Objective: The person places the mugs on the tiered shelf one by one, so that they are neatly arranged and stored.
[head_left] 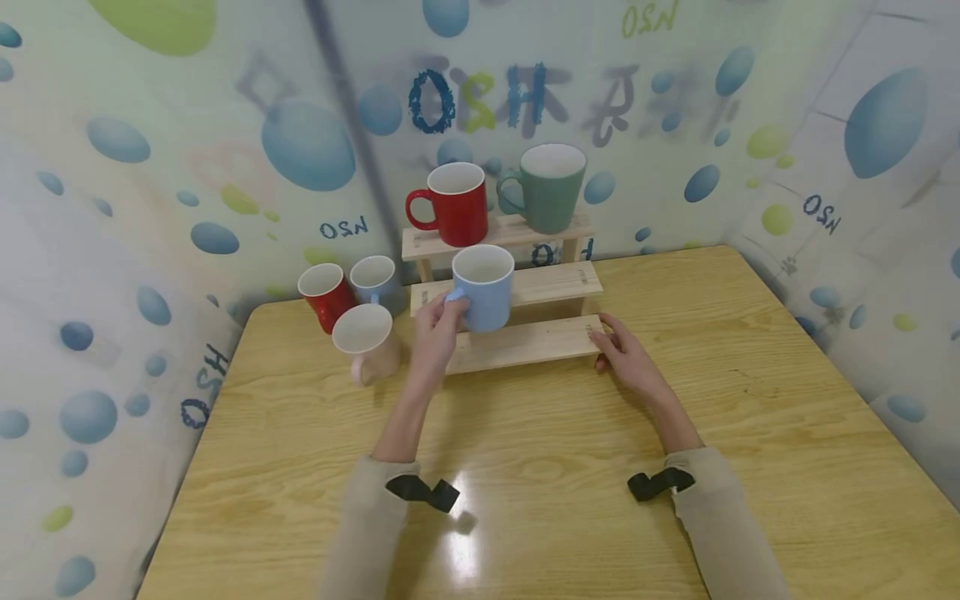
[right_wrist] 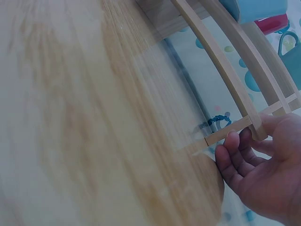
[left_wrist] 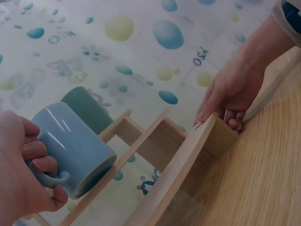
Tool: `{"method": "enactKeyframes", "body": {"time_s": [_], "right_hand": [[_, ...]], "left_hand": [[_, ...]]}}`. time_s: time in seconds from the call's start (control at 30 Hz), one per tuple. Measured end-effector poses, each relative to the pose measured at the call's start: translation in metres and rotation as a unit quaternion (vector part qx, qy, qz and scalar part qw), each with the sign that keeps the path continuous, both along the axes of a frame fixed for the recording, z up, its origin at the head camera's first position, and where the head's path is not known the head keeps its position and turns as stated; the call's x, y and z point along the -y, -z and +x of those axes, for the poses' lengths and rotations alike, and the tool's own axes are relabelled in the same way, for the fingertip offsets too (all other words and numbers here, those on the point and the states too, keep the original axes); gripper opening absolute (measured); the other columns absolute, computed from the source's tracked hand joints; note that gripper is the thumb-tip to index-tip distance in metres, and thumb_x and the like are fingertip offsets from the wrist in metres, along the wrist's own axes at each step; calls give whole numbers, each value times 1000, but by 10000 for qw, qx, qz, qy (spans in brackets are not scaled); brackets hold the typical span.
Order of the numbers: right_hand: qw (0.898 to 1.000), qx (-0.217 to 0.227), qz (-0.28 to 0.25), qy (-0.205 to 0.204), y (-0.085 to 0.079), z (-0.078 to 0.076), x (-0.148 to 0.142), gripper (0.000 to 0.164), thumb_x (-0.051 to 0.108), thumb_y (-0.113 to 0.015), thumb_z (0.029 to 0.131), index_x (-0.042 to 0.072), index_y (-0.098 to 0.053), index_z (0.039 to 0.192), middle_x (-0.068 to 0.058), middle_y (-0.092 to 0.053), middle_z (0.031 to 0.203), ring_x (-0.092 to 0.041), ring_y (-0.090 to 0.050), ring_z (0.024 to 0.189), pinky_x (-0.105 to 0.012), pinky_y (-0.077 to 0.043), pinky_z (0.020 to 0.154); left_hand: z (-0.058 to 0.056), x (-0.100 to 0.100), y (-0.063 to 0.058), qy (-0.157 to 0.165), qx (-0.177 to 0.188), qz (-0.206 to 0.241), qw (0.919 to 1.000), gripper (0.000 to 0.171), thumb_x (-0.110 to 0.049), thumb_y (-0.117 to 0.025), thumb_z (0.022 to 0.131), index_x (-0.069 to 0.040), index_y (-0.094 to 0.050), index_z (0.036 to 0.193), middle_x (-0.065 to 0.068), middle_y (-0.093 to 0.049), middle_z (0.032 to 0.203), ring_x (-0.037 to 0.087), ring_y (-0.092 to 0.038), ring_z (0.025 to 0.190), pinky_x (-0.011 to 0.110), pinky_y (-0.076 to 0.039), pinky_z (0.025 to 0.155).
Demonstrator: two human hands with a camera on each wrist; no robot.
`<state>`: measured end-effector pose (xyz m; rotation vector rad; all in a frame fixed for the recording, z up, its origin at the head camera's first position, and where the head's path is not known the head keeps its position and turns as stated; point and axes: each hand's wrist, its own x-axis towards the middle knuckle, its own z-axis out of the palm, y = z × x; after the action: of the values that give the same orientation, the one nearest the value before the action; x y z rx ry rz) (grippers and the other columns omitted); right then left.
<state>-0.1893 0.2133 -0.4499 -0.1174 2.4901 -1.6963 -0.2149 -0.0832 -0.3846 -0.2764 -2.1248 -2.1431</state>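
Note:
By its handle, my left hand [head_left: 437,333] grips a light blue mug [head_left: 489,292], which is upright in front of the middle step of a wooden three-step rack [head_left: 525,343]. Whether the mug touches that step I cannot tell. At the rack's right end, my right hand [head_left: 628,357] pinches the lowest step, thumb on top and fingers below; the right wrist view also has this hand [right_wrist: 268,165] at the step's end. On the top step stand a red mug [head_left: 461,212] and a green mug [head_left: 553,192], both with handles to the left.
Left of the rack, a small red mug [head_left: 327,302], a blue-grey mug [head_left: 380,287] and a pale pink mug [head_left: 369,343] stand close together on the wooden table [head_left: 540,483]. Behind the table hangs a patterned curtain [head_left: 247,167].

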Motion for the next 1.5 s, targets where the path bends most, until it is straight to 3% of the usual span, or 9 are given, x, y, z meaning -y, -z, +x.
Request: {"method": "enactKeyframes", "body": {"time_s": [0.37,0.63,0.8,0.9,1.03,1.07,1.5], "right_hand": [[9999,65,-96,2,-6,3,1,61,22,-42,110,-6,-14,157,-34,-58,103,-33,-62,82,-32,-46,88],[9999,18,-137,14,-7,4,0,61,20,-42,110,-7,-15,156,-33,-57,104,-37,-62,83,-40,-51,85],[9996,19,-295,11,9,-3,-6,63,23,-43,109,-5,-13,157,-32,-58,103,-32,-62,80,-35,-53,79],[9997,15,-248,28,15,-5,-8,64,25,-43,109,-3,-13,158,-31,-58,103,-30,-62,80,-34,-52,81],[9999,7,-120,3,1,2,-3,62,23,-42,110,-4,-14,158,-34,-57,104,-35,-62,82,-38,-50,85],[9999,7,-111,-13,-4,5,-1,61,21,-42,110,-5,-14,157,-35,-57,103,-36,-62,82,-39,-50,85],[9995,49,-325,-33,-4,3,-1,62,20,-44,109,-6,-15,157,-31,-57,100,-30,-62,79,-35,-52,82]], "left_hand": [[-20,-28,-6,644,37,-189,9977,31,-11,-51,95,-9,-39,67,-3,-31,58,12,-27,52,26,-22,52],[-34,-42,-12,831,3,-453,9955,29,-13,-53,93,-9,-40,67,0,-33,59,15,-29,56,28,-25,57],[-45,-49,-11,1008,-26,-481,9937,30,-12,-53,93,-9,-40,66,0,-33,59,15,-30,57,28,-27,60],[-51,-53,-10,1068,-94,-625,9923,30,-12,-53,92,-10,-41,65,-1,-35,59,14,-31,57,28,-28,59],[-58,-58,-10,1048,-154,-765,9914,29,-13,-52,91,-10,-41,64,-1,-36,58,13,-32,57,28,-27,57],[-60,-59,-9,1048,-154,-765,9914,29,-13,-52,91,-10,-41,64,-1,-36,58,13,-32,57,28,-27,57],[-78,-70,-1,1176,-37,-549,9915,29,-12,-52,92,-10,-41,65,-1,-37,59,14,-34,58,28,-29,58]]}}
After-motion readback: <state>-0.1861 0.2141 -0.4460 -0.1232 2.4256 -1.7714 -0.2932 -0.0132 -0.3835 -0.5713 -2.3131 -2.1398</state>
